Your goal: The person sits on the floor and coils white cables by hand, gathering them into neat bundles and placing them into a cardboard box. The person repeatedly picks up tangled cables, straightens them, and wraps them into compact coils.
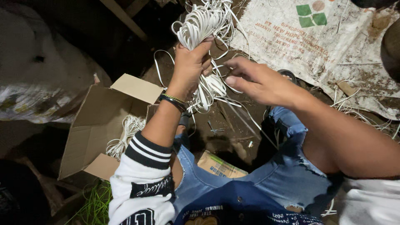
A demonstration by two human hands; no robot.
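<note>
My left hand (189,66) is raised and shut around a thick bundle of white flat strips (200,27), whose looped ends fan out above the fist while the tails hang below it. My right hand (254,81) sits just to the right, fingers pinching loose strands of the same bundle near its lower part (210,89). A dark bracelet circles my left wrist. My knees in torn blue jeans (287,175) are below.
An open cardboard box (96,121) lies at the left with a coil of white strips (127,135) in it. A printed woven sack (316,37) is spread at the upper right. A small carton (218,166) and loose strips lie on the dirt floor.
</note>
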